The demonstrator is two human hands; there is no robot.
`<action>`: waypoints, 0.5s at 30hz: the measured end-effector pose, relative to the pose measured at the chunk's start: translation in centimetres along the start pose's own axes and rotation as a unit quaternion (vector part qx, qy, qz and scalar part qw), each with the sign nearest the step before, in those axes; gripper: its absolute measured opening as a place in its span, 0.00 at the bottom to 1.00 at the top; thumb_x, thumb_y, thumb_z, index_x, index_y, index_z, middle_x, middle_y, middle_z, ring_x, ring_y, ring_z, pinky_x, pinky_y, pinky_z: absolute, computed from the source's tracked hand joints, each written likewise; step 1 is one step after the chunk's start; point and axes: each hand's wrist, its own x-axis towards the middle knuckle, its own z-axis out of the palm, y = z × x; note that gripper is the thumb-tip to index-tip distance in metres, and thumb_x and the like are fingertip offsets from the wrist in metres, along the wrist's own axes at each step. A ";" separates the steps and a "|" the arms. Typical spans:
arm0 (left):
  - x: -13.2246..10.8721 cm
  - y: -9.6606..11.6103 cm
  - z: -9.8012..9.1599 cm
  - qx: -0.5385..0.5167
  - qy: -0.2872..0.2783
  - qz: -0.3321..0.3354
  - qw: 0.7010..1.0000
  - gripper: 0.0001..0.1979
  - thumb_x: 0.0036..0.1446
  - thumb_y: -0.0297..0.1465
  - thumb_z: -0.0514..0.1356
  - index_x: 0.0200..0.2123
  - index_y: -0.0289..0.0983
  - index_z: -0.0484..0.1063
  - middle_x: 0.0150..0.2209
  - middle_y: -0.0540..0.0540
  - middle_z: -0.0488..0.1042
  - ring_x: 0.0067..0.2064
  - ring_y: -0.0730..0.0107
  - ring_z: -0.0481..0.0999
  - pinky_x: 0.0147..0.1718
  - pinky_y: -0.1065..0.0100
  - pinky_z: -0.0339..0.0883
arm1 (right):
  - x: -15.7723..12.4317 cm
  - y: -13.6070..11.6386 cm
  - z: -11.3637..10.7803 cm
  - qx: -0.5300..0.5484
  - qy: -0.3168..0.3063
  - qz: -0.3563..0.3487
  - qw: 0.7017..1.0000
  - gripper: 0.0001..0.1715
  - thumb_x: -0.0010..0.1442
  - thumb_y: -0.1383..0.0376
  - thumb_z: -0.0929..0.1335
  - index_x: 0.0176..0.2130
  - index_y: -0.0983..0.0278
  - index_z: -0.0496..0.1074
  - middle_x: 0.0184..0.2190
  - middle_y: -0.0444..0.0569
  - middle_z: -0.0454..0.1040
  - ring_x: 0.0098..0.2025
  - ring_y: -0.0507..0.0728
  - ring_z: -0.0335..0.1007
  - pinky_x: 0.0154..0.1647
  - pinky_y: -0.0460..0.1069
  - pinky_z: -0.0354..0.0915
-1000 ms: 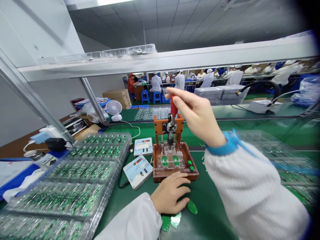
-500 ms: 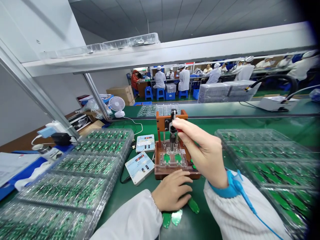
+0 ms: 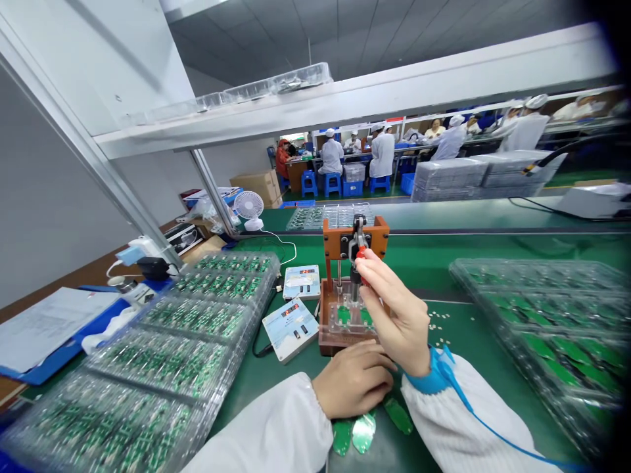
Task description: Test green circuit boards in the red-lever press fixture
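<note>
My right hand (image 3: 397, 314) is closed round the red-handled lever (image 3: 361, 253) of a small brown press fixture (image 3: 351, 289), with the lever pulled down toward me. Under the fixture's clear plate lie two green circuit boards (image 3: 353, 316). My left hand (image 3: 355, 387) rests, fingers curled, on the green mat just in front of the fixture base. Beneath and beside it lie loose green boards (image 3: 363, 430); whether it grips one is hidden.
Clear trays of green boards (image 3: 197, 328) are stacked at left, more trays (image 3: 547, 315) at right. Two small white meter boxes (image 3: 290, 328) sit left of the fixture. A little white fan (image 3: 249, 209) stands behind. Other workers in white sit at far benches.
My right hand has swung the red lever from upright down toward me, lowering the press. The left hand stayed put; the view shifted left.
</note>
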 end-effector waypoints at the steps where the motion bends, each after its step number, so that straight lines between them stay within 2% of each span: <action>1: -0.1 0.1 -0.2 -0.011 0.018 -0.006 1.000 0.08 0.68 0.31 0.56 0.36 0.37 0.72 0.41 0.44 0.80 0.49 0.66 0.79 0.52 0.66 0.74 | 0.0 0.0 0.0 0.006 -0.001 0.004 1.000 0.34 0.68 0.76 0.66 0.65 0.47 0.67 0.63 0.39 0.70 0.66 0.63 0.65 0.67 0.64 0.68; 3: -0.3 0.2 -0.8 -0.031 0.090 -0.021 0.995 0.08 0.68 0.32 0.58 0.34 0.38 0.70 0.36 0.46 0.80 0.42 0.68 0.81 0.45 0.68 0.75 | 0.1 -0.1 -0.2 0.017 -0.005 0.009 1.000 0.34 0.68 0.77 0.65 0.64 0.47 0.68 0.63 0.39 0.70 0.66 0.62 0.65 0.68 0.63 0.67; 5: -0.7 -0.1 -2.1 -0.034 0.197 -0.054 0.978 0.10 0.67 0.31 0.58 0.31 0.38 0.66 0.30 0.47 0.78 0.35 0.69 0.80 0.38 0.68 0.75 | 0.2 -0.1 -0.3 0.025 -0.008 0.008 1.000 0.33 0.68 0.77 0.65 0.64 0.47 0.68 0.62 0.39 0.71 0.66 0.62 0.65 0.68 0.63 0.67; 6: -1.0 -0.5 -3.0 -0.021 0.245 -0.088 0.965 0.13 0.68 0.32 0.56 0.29 0.38 0.65 0.28 0.48 0.77 0.33 0.70 0.78 0.36 0.67 0.74 | 0.3 -0.1 -0.3 0.028 -0.010 0.007 1.000 0.33 0.68 0.77 0.65 0.64 0.47 0.68 0.62 0.40 0.71 0.66 0.62 0.65 0.68 0.63 0.66; 7: -1.2 -1.1 -4.1 0.006 0.265 -0.143 0.954 0.16 0.69 0.33 0.54 0.27 0.39 0.63 0.26 0.48 0.75 0.31 0.70 0.77 0.35 0.66 0.73 | 0.3 -0.1 -0.3 0.031 -0.012 0.006 0.999 0.33 0.68 0.77 0.65 0.64 0.48 0.68 0.62 0.40 0.71 0.66 0.63 0.65 0.68 0.63 0.67; 8: -1.3 -1.8 -5.3 0.039 0.255 -0.211 0.943 0.19 0.71 0.36 0.50 0.26 0.39 0.62 0.25 0.48 0.74 0.29 0.69 0.76 0.34 0.65 0.72 | 0.3 -0.1 -0.3 0.034 -0.012 0.005 0.999 0.33 0.68 0.77 0.65 0.64 0.48 0.68 0.62 0.41 0.71 0.66 0.63 0.65 0.67 0.64 0.67; 9: -1.4 -2.8 -6.6 0.078 0.218 -0.284 0.931 0.21 0.72 0.38 0.47 0.25 0.38 0.63 0.25 0.47 0.73 0.29 0.68 0.75 0.35 0.64 0.72 | 0.4 -0.1 -0.2 0.037 -0.009 0.006 0.999 0.33 0.69 0.77 0.65 0.64 0.47 0.68 0.62 0.41 0.71 0.66 0.63 0.66 0.67 0.64 0.67; 10: -1.4 -3.8 -8.0 0.113 0.149 -0.354 0.916 0.23 0.73 0.39 0.44 0.26 0.38 0.66 0.27 0.46 0.75 0.31 0.66 0.77 0.38 0.62 0.73 | 0.4 -0.1 -0.2 0.039 -0.006 0.005 0.999 0.33 0.69 0.76 0.65 0.64 0.47 0.68 0.62 0.41 0.72 0.66 0.64 0.66 0.67 0.64 0.68; 11: -1.4 -5.0 -9.3 0.127 0.091 -0.388 0.908 0.23 0.72 0.39 0.45 0.29 0.37 0.70 0.30 0.44 0.77 0.35 0.63 0.78 0.42 0.60 0.73 | 0.4 -0.1 -0.1 0.040 -0.002 0.005 0.999 0.33 0.69 0.76 0.64 0.64 0.47 0.68 0.62 0.41 0.72 0.66 0.64 0.66 0.66 0.65 0.68; 13: -1.1 -7.4 -11.5 0.130 0.002 -0.405 0.905 0.12 0.66 0.38 0.57 0.41 0.37 0.76 0.47 0.41 0.80 0.53 0.55 0.77 0.56 0.55 0.69 | 0.3 0.0 0.0 0.041 0.002 0.002 0.999 0.33 0.69 0.76 0.64 0.64 0.46 0.68 0.62 0.41 0.72 0.66 0.64 0.65 0.66 0.64 0.69; 14: -0.9 -8.5 -12.3 0.123 -0.032 -0.405 0.905 0.15 0.58 0.37 0.65 0.46 0.38 0.77 0.55 0.40 0.76 0.61 0.48 0.71 0.62 0.51 0.64 | 0.3 0.1 0.1 0.040 0.001 0.000 0.999 0.33 0.69 0.76 0.64 0.65 0.46 0.67 0.62 0.42 0.71 0.66 0.63 0.65 0.66 0.64 0.68; 15: -0.8 -9.5 -13.0 0.120 -0.075 -0.412 0.900 0.26 0.48 0.37 0.72 0.51 0.39 0.76 0.62 0.39 0.71 0.67 0.41 0.63 0.65 0.47 0.58 | 0.2 0.1 0.1 0.040 -0.003 -0.002 0.999 0.33 0.69 0.76 0.64 0.65 0.47 0.67 0.63 0.42 0.71 0.67 0.63 0.64 0.67 0.64 0.68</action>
